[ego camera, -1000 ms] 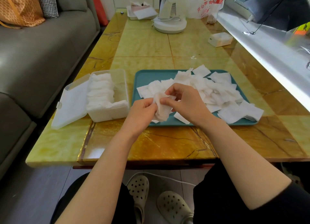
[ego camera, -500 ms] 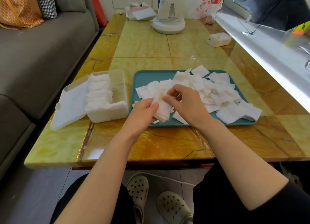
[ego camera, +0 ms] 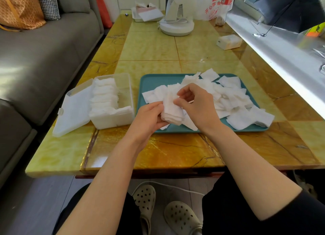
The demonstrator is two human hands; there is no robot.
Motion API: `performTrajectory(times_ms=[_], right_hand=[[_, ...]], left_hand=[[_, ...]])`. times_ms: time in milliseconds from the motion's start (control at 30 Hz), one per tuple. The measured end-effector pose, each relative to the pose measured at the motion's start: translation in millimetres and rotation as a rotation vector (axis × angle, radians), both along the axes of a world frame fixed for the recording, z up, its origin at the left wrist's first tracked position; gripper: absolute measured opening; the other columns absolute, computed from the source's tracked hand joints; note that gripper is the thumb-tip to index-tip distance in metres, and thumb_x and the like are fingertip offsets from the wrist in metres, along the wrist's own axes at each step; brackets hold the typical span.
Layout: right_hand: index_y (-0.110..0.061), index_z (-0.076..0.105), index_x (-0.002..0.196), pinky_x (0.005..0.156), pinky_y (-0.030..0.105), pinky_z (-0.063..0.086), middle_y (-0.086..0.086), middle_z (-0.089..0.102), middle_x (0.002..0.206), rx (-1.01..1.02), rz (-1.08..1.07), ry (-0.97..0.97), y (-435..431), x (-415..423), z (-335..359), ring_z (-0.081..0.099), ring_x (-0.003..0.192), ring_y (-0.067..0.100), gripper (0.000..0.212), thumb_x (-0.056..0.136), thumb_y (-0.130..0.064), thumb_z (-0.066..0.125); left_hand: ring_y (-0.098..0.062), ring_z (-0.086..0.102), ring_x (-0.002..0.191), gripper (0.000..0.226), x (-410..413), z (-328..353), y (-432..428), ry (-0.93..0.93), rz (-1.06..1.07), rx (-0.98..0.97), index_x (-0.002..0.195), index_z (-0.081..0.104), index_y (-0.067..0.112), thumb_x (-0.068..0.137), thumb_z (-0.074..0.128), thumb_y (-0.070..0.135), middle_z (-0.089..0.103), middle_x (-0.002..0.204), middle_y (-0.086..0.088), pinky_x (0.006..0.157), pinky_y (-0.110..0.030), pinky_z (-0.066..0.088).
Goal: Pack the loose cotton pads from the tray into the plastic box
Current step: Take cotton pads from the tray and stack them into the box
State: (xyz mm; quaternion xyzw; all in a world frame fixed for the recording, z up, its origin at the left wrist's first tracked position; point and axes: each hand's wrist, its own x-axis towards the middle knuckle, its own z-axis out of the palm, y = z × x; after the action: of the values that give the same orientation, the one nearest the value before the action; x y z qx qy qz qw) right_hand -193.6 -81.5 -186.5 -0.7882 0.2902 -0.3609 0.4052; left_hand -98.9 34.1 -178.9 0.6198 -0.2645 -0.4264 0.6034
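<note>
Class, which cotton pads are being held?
The stack between left hand and right hand; others lie loose on the tray or packed in the box.

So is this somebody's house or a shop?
Probably a living room at home: a grey sofa with a cushion runs beside the yellow table, and a small white fan stands at its far end.

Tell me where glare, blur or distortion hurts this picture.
Head view: daylight blows out the windowsill and glints off the glossy table; the wide-angle lens bows the table's edges; the white cotton pads on the tray wash together, edges hard to separate.
</note>
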Motion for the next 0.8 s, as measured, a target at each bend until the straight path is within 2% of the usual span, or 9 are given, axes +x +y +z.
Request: performTrajectory(times_ms=[100, 167, 267, 433, 533, 600, 667, 733, 800], right_hand=[[-0.011, 0.059, 0.090, 0.066, 0.008, 0.043, -0.006, 0.058, 0.078, -0.013, 0.009, -0.005, 2.7, 1.3, -0.1, 0.053, 0.071, 0.002, 0.017, 0.079, -0.005, 0.071], [-0.012, 0.059, 0.092, 0.067, 0.008, 0.044, -0.007, 0.059, 0.080, -0.008, 0.023, -0.008, 4.6, 2.6, 0.8, 0.055, 0.073, 0.001, 0.019, 0.080, -0.006, 0.071], [-0.017, 0.056, 0.098, 0.064, 0.007, 0.045, -0.013, 0.057, 0.085, 0.066, 0.035, 0.025, 6.0, 3.5, 0.5, 0.056, 0.074, -0.001, 0.020, 0.083, -0.013, 0.069], [-0.019, 0.058, 0.097, 0.059, 0.009, 0.044, -0.009, 0.057, 0.084, 0.113, 0.023, 0.150, 1.3, 3.7, -4.1, 0.055, 0.070, 0.006, 0.017, 0.085, -0.025, 0.068], [-0.018, 0.058, 0.093, 0.057, 0.009, 0.044, -0.008, 0.056, 0.078, 0.080, 0.003, 0.127, 1.2, 2.8, -3.6, 0.053, 0.064, 0.003, 0.017, 0.083, -0.023, 0.070], [-0.016, 0.056, 0.097, 0.055, 0.013, 0.048, -0.006, 0.054, 0.077, 0.109, 0.047, 0.117, 4.1, 2.1, -1.8, 0.056, 0.062, 0.007, 0.017, 0.085, -0.019, 0.068], [-0.016, 0.052, 0.102, 0.061, 0.023, 0.052, -0.005, 0.052, 0.080, 0.081, 0.086, 0.150, 5.9, 1.0, -1.5, 0.059, 0.066, 0.012, 0.015, 0.090, -0.015, 0.061], [-0.018, 0.051, 0.103, 0.068, 0.028, 0.050, -0.005, 0.053, 0.084, -0.034, 0.062, 0.239, 3.3, -2.7, -2.3, 0.058, 0.073, 0.015, 0.012, 0.093, -0.015, 0.055], [-0.018, 0.055, 0.101, 0.073, 0.028, 0.046, -0.005, 0.057, 0.090, -0.167, 0.015, 0.388, -3.3, -10.0, -3.0, 0.055, 0.079, 0.014, 0.008, 0.094, -0.020, 0.054]], left_hand=[[-0.019, 0.068, 0.102, 0.028, -0.8, 0.2, 0.2, -0.001, 0.001, 0.008, 0.117, 0.064, 0.007, 0.101, 0.045, 0.020, 0.071, 0.109, -0.008, 0.092, -0.036, 0.054], [-0.017, 0.069, 0.100, 0.021, -1.8, 0.8, 0.6, -0.047, 0.002, 0.027, 0.108, 0.067, 0.015, 0.099, 0.048, 0.017, 0.072, 0.106, -0.003, 0.089, -0.033, 0.055], [-0.015, 0.069, 0.097, 0.024, -1.1, -0.1, 0.6, -0.125, 0.041, 0.054, 0.098, 0.067, 0.027, 0.097, 0.049, 0.012, 0.073, 0.102, 0.003, 0.088, -0.032, 0.056], [-0.022, 0.066, 0.103, 0.028, -0.3, 0.4, -1.7, -0.076, 0.081, 0.081, 0.103, 0.067, 0.018, 0.101, 0.039, 0.015, 0.070, 0.108, -0.008, 0.091, -0.039, 0.054], [-0.020, 0.068, 0.100, 0.032, -0.7, 1.3, -2.0, 0.027, 0.078, 0.056, 0.114, 0.063, 0.016, 0.102, 0.039, 0.033, 0.071, 0.107, -0.007, 0.089, -0.037, 0.055], [-0.016, 0.068, 0.099, 0.030, -1.3, -0.3, -1.2, -0.069, 0.072, 0.079, 0.119, 0.063, 0.015, 0.096, 0.052, 0.032, 0.071, 0.106, -0.002, 0.085, -0.032, 0.056], [-0.014, 0.066, 0.098, 0.033, -1.7, -2.1, -1.1, -0.217, 0.089, 0.117, 0.124, 0.060, 0.015, 0.093, 0.060, 0.022, 0.069, 0.108, 0.001, 0.082, -0.028, 0.056], [-0.012, 0.064, 0.097, 0.036, -2.2, -2.1, -1.5, -0.283, 0.117, 0.131, 0.129, 0.057, 0.015, 0.093, 0.060, 0.018, 0.067, 0.107, 0.004, 0.078, -0.025, 0.055], [-0.007, 0.062, 0.093, 0.034, -2.4, -2.2, -2.5, -0.283, 0.144, 0.121, 0.127, 0.057, 0.014, 0.093, 0.058, 0.017, 0.064, 0.097, 0.009, 0.074, -0.021, 0.053]])
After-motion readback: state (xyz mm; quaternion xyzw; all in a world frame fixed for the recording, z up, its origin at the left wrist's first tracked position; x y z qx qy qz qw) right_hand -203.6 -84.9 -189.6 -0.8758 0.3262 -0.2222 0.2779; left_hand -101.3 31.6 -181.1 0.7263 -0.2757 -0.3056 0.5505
